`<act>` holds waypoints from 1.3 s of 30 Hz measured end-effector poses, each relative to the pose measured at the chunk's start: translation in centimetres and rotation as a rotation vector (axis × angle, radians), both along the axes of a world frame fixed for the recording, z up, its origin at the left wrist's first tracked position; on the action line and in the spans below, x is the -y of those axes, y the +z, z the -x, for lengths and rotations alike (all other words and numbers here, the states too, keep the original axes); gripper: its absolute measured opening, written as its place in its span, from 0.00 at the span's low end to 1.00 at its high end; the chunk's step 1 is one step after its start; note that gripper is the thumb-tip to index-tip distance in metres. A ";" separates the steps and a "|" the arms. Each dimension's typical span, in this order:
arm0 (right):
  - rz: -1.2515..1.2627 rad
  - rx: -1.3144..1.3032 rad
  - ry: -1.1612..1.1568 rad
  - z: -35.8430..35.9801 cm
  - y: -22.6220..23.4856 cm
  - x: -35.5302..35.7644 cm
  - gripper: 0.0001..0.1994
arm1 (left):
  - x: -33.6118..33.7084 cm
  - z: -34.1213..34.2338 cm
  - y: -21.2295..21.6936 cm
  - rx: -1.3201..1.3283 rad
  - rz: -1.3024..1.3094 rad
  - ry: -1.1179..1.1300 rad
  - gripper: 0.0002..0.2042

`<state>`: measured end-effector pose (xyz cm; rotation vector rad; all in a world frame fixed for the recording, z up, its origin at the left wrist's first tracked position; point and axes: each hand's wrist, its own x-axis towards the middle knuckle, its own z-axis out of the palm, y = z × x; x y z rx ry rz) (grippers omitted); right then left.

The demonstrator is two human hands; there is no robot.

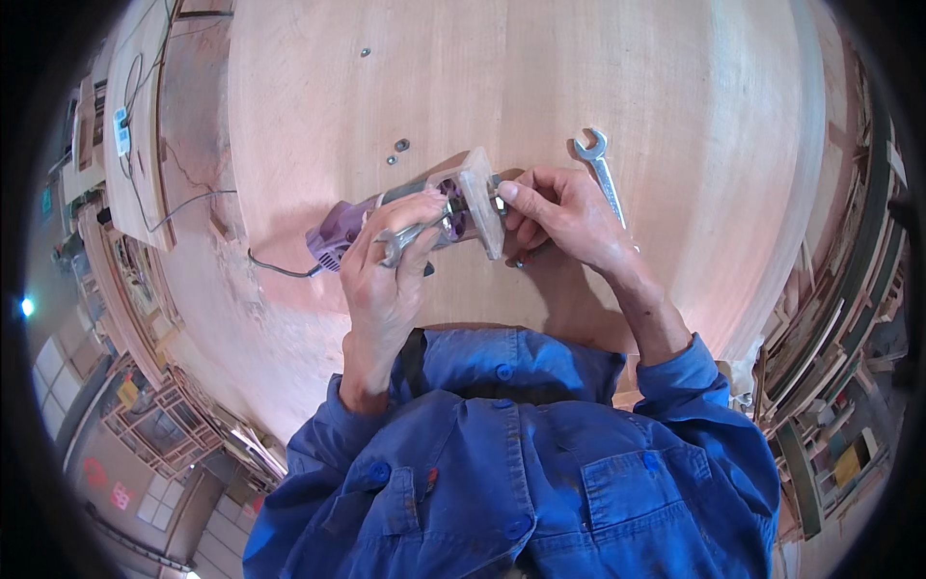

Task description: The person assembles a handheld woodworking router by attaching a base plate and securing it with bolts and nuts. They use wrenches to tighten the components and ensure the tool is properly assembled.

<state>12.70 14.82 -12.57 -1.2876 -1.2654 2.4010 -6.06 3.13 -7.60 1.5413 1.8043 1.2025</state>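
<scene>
Apparently mid-job, the left hand (391, 253) grips a small spanner (410, 234) set at the collet of a purple trim router (386, 214) lying on the wooden bench (482, 77), while the right hand (559, 217) pinches the fitting at its wooden base plate (482, 201). A second spanner (602, 172) lies just beside the right hand, with loose washers (397, 151) near; reassembly looks unfinished.

The light on my wooden tabletop (540, 77) is soft, warm and even, with no harsh glare. My right hand (564, 212) throws a faint shadow toward me. The centre is sharp — toward the rim, straight edges bow and the workshop smears into a black border, one small bright lamp (26, 307) glowing far left.
</scene>
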 end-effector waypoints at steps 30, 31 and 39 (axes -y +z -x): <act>-0.273 -0.119 -0.180 -1.7 -0.8 -0.1 0.07 | -0.2 0.4 -0.6 -0.026 -0.026 0.031 0.07; -0.267 -0.100 -0.198 -2.2 -0.7 -0.2 0.07 | -0.4 0.4 -0.6 -0.022 -0.025 0.034 0.07; 0.061 -0.152 -0.426 -6.2 2.7 1.7 0.10 | 0.6 -0.7 3.6 0.267 -0.083 0.019 0.04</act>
